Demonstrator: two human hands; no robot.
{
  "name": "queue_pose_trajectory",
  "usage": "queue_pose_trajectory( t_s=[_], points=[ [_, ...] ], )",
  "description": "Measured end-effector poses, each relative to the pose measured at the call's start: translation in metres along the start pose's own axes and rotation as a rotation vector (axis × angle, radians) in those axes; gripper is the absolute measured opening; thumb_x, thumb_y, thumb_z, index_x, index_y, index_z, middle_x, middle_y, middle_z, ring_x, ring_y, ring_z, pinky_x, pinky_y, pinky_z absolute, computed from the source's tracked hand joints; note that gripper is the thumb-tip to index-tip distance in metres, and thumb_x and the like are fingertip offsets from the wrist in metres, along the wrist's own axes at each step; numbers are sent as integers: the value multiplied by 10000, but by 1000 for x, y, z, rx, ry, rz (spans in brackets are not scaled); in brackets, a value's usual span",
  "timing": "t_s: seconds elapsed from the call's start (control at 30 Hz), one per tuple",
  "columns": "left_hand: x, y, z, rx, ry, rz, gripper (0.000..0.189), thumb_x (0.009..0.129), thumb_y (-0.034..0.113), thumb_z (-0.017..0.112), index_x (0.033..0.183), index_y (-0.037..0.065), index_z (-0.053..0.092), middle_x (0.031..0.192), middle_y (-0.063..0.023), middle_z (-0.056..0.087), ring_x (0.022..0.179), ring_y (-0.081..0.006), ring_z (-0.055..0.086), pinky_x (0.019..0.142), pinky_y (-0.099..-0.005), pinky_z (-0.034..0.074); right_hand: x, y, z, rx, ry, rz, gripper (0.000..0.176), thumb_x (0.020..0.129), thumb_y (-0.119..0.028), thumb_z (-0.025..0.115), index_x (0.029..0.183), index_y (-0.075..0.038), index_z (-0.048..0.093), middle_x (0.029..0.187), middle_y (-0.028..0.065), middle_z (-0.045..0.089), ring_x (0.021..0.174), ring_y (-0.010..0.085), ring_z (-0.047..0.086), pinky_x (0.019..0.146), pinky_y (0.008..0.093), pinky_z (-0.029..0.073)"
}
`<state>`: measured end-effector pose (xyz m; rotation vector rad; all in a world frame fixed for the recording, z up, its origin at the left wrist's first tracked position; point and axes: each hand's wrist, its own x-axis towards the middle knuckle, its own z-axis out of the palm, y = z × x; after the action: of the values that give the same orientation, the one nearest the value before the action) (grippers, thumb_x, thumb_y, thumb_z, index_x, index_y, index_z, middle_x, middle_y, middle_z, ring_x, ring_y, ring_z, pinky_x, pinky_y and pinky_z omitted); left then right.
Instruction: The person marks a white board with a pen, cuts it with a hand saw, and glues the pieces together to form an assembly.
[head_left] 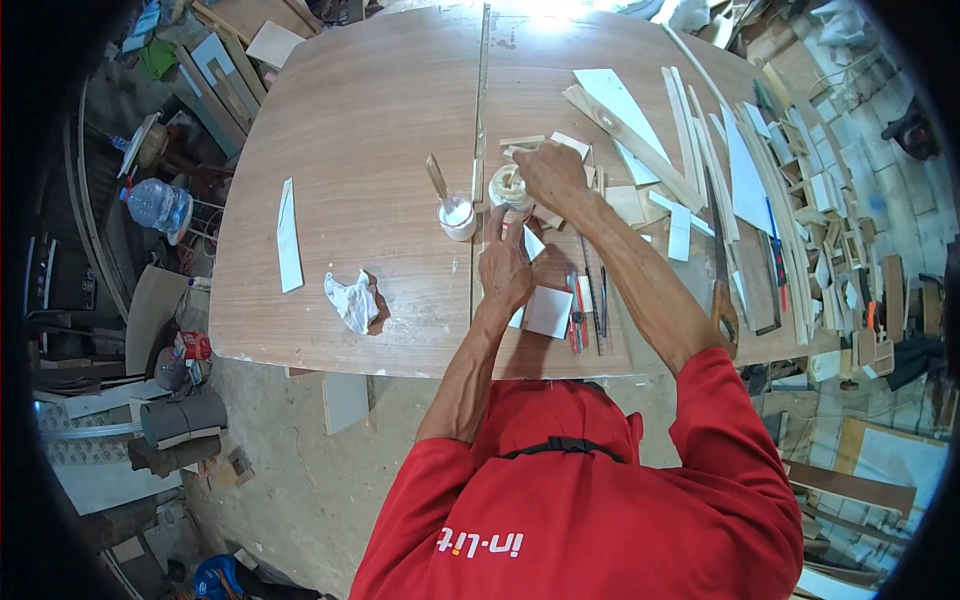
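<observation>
A round, pale jar [505, 190] with a whitish rim stands near the table's centre seam. My right hand [553, 180] reaches over its far right side, fingers curled down at the rim; what they pinch is hidden. My left hand [505, 268] is just on the near side of the jar, fingers pointing forward and bent together by its base, around something small that I cannot make out. Left of the jar, a cup of white paste [457, 217] has a brush [436, 176] standing in it. A white square piece [548, 312] lies below my left hand, beside a red utility knife [577, 318].
On the right half of the table lie wood strips [632, 143], white panels [615, 95] and a handsaw [724, 315]. A crumpled white cloth [352, 301] and a narrow white strip [289, 236] lie on the left. A water jug [158, 208] stands off the table's left side.
</observation>
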<state>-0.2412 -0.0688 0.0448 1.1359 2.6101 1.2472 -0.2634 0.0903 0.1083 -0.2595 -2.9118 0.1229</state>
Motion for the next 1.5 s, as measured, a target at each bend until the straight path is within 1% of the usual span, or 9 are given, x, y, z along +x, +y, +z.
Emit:
queue_pose_trajectory(
  t_s=[0.13,0.3,0.4,0.53,0.8,0.87,1.1,1.3,1.5],
  points=[
    [1,-10,8,45,-116,-50,630,688,73,739,1261,97,480,1414,-194,369,1061,-420,583,806,-483,535,-5,-5,16,12,138,-76,129,789,-141,619,853,-64,700,889,161,645,861,353,644,746,462,534],
    [-2,-10,13,98,-82,-65,693,654,12,711,1287,128,457,1425,-202,356,959,-413,624,718,-492,541,0,-6,20,159,57,79,152,802,-174,610,832,-47,688,927,142,629,900,334,632,768,442,524],
    [-1,-5,7,97,-102,-56,697,638,-24,690,1282,106,458,1421,-209,357,975,-418,615,726,-493,535,0,-2,23,179,-24,85,162,810,-187,604,824,-45,683,942,137,627,913,330,628,764,434,521],
    [-2,-10,11,115,-92,-6,694,640,-43,676,1281,89,446,1420,-212,357,999,-424,605,738,-485,531,0,-6,20,86,99,-52,168,795,-181,616,821,-29,682,968,134,635,920,322,631,768,431,522],
    [7,-2,0,269,-133,25,357,670,-13,617,1020,-81,590,1428,-212,356,1002,-407,612,746,-473,533,12,-6,21,82,53,-76,161,757,-169,618,783,-24,683,912,149,648,884,328,645,767,432,527],
    [8,-2,0,290,-146,16,353,668,-10,620,1013,-81,595,1430,-214,356,987,-399,621,739,-469,536,17,-1,22,146,-48,12,188,707,-142,610,818,-14,692,947,178,671,961,343,646,795,443,539],
    [12,3,-8,356,-287,-34,399,640,9,659,1022,-92,604,1432,-226,354,987,-379,628,736,-443,549,23,8,10,166,-104,72,218,740,-166,596,819,8,702,935,241,676,900,391,665,773,466,538],
    [11,-4,-6,370,-213,67,435,601,20,704,1011,-88,607,1443,-222,344,1004,-372,622,737,-432,549,15,12,-32,178,64,147,212,759,-152,565,772,8,703,877,260,668,866,403,664,744,474,533],
    [5,-14,-7,304,-161,97,447,660,88,742,1067,-30,601,1384,-152,454,1017,-362,618,784,-455,530,-8,38,-58,252,184,283,270,827,-235,561,894,-32,724,896,221,684,850,372,661,822,455,493]
  ],
)
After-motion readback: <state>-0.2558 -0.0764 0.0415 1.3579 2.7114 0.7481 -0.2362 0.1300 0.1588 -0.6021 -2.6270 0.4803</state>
